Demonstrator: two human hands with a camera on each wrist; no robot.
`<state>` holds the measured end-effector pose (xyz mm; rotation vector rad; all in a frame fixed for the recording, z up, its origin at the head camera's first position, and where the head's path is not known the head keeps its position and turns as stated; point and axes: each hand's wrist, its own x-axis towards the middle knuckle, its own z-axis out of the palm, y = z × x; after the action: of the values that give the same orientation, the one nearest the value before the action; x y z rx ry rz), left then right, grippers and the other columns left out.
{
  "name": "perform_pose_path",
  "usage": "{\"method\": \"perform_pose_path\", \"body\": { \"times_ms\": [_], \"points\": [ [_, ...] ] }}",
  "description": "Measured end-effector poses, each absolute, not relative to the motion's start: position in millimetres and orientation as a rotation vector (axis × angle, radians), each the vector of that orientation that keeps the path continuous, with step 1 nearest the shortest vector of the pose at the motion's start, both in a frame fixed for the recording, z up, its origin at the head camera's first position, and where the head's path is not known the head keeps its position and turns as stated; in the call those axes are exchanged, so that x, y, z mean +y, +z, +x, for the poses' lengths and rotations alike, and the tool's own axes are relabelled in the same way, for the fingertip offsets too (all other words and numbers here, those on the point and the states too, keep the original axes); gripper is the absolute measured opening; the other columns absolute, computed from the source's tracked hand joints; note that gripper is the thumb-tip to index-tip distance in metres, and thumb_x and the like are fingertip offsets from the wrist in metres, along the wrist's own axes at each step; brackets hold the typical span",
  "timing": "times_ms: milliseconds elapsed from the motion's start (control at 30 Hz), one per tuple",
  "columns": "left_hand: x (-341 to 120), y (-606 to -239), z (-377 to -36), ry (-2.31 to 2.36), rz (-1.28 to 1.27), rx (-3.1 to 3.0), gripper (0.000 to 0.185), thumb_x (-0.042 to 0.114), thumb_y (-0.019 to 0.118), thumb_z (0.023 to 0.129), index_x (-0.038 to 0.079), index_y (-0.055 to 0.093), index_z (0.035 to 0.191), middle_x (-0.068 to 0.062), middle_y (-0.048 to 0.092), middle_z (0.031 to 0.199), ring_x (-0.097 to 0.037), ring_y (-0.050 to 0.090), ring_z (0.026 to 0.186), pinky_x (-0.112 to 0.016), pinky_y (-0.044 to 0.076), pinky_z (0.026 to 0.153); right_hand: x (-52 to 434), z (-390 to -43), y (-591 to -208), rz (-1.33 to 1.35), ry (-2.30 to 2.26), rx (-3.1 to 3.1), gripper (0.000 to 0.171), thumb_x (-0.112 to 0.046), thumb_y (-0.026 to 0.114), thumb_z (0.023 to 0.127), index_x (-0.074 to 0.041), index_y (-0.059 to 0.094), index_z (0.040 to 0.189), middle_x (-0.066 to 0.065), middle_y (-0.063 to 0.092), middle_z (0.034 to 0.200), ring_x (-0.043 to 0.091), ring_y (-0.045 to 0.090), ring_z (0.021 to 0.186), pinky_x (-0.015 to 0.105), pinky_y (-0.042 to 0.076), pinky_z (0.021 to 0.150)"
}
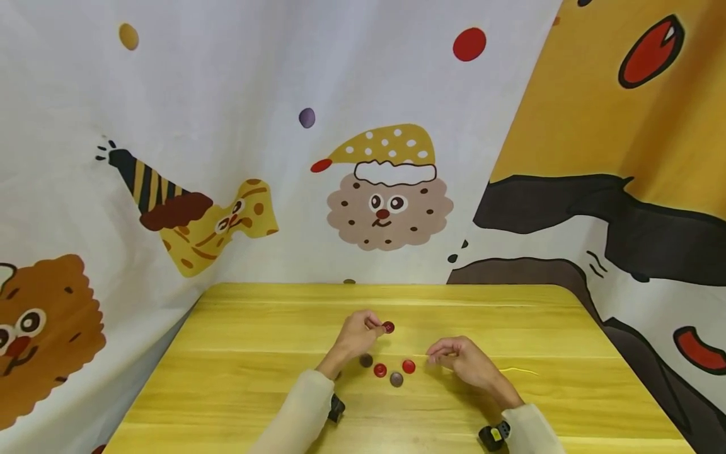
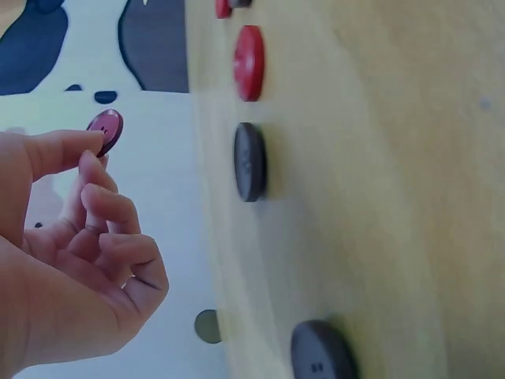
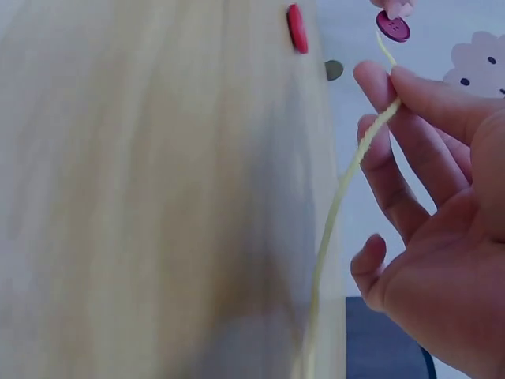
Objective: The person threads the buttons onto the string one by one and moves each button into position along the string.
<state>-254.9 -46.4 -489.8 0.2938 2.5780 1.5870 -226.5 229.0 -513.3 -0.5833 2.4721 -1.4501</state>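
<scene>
A cartoon-printed cloth backdrop (image 1: 283,126) is hanging behind and beside a yellow wooden desk (image 1: 227,378). Above the desk, a dark red button (image 1: 388,327) is being pinched between thumb and forefinger of the left hand (image 1: 356,335), the other fingers being curled loosely. A pale yellow cord (image 3: 335,205) is being pinched in the fingers of the right hand (image 1: 462,359), its tip being pointed near the held button. Two red buttons (image 1: 394,368) and two dark buttons (image 1: 381,370) are lying on the desk between the hands.
</scene>
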Motion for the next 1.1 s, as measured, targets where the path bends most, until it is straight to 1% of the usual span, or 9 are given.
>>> {"method": "perform_pose_path", "body": {
  "times_ms": [100, 233, 333, 500, 600, 767, 867, 967, 1100],
  "points": [
    [-50.5, -485.5, -252.8, 1.624, 0.303, 2.583, 0.006, 0.013, 0.067, 0.092, 0.009, 0.064, 0.089, -0.003, 0.061, 0.083, -0.017, 0.056, 0.071, -0.031, 0.048, 0.063, 224.5, -226.6, -507.3, -0.552, -1.468, 2.495, 0.018, -0.018, 0.068, 0.094, -0.004, 0.074, 0.102, 0.011, 0.075, 0.094, 0.026, 0.066, 0.086, 0.025, 0.049, 0.070],
    [-53.9, -482.4, -248.9, 1.651, 0.310, 2.600, 0.007, 0.013, 0.067, 0.092, 0.008, 0.064, 0.090, -0.002, 0.060, 0.081, -0.016, 0.055, 0.069, -0.030, 0.047, 0.062, 219.9, -224.8, -500.5, -0.528, -1.518, 2.529, 0.016, -0.009, 0.064, 0.095, 0.000, 0.073, 0.105, 0.009, 0.075, 0.094, 0.029, 0.068, 0.089, 0.029, 0.053, 0.070],
    [-56.3, -480.2, -245.3, 1.680, 0.308, 2.595, 0.007, 0.014, 0.067, 0.093, 0.009, 0.063, 0.090, -0.002, 0.061, 0.080, -0.016, 0.055, 0.069, -0.030, 0.047, 0.063, 216.6, -223.6, -495.7, -0.479, -1.546, 2.562, 0.015, -0.003, 0.061, 0.095, 0.000, 0.072, 0.104, 0.005, 0.074, 0.093, 0.026, 0.068, 0.089, 0.033, 0.055, 0.071],
    [-60.5, -476.9, -239.3, 1.737, 0.279, 2.584, 0.008, 0.016, 0.068, 0.092, 0.009, 0.064, 0.089, -0.002, 0.062, 0.081, -0.016, 0.056, 0.070, -0.032, 0.048, 0.064, 208.7, -220.3, -485.6, -0.428, -1.575, 2.600, 0.015, -0.001, 0.059, 0.095, -0.001, 0.072, 0.102, 0.005, 0.073, 0.091, 0.023, 0.067, 0.085, 0.034, 0.056, 0.073],
    [-62.4, -475.7, -236.4, 1.761, 0.265, 2.588, 0.009, 0.015, 0.068, 0.091, 0.008, 0.064, 0.089, -0.003, 0.062, 0.080, -0.017, 0.056, 0.070, -0.033, 0.048, 0.065, 200.6, -213.8, -472.5, -0.415, -1.595, 2.615, 0.014, 0.000, 0.059, 0.095, -0.001, 0.071, 0.102, 0.008, 0.073, 0.091, 0.020, 0.067, 0.082, 0.032, 0.056, 0.073],
    [-63.5, -472.8, -231.5, 1.788, 0.250, 2.596, 0.008, 0.014, 0.068, 0.090, 0.007, 0.064, 0.089, -0.003, 0.062, 0.081, -0.016, 0.056, 0.071, -0.031, 0.048, 0.065, 193.0, -213.1, -466.9, -0.398, -1.626, 2.611, 0.012, -0.002, 0.062, 0.094, -0.005, 0.072, 0.099, 0.006, 0.073, 0.089, 0.026, 0.068, 0.084, 0.031, 0.056, 0.072],
    [-63.0, -470.9, -227.8, 1.802, 0.251, 2.600, 0.006, 0.013, 0.067, 0.091, 0.008, 0.064, 0.089, -0.003, 0.061, 0.078, -0.015, 0.055, 0.068, -0.029, 0.047, 0.061, 189.0, -212.6, -463.7, -0.397, -1.625, 2.622, 0.011, -0.004, 0.063, 0.094, -0.008, 0.073, 0.097, 0.003, 0.073, 0.086, 0.030, 0.068, 0.084, 0.027, 0.052, 0.061],
    [-61.9, -468.6, -224.1, 1.822, 0.238, 2.597, 0.005, 0.013, 0.066, 0.091, 0.008, 0.064, 0.089, -0.002, 0.060, 0.076, -0.015, 0.054, 0.066, -0.027, 0.047, 0.058, 184.6, -210.9, -459.7, -0.393, -1.637, 2.638, 0.011, -0.004, 0.063, 0.094, -0.007, 0.073, 0.096, 0.003, 0.073, 0.084, 0.027, 0.069, 0.082, 0.022, 0.042, 0.051],
    [-59.9, -467.2, -221.2, 1.844, 0.223, 2.592, 0.005, 0.012, 0.067, 0.090, 0.008, 0.064, 0.088, -0.002, 0.060, 0.076, -0.015, 0.054, 0.066, -0.026, 0.046, 0.058, 178.0, -210.0, -456.6, -0.381, -1.669, 2.654, 0.012, -0.001, 0.064, 0.093, -0.007, 0.074, 0.095, 0.004, 0.073, 0.083, 0.018, 0.067, 0.077, 0.021, 0.038, 0.049]
  ]
}}
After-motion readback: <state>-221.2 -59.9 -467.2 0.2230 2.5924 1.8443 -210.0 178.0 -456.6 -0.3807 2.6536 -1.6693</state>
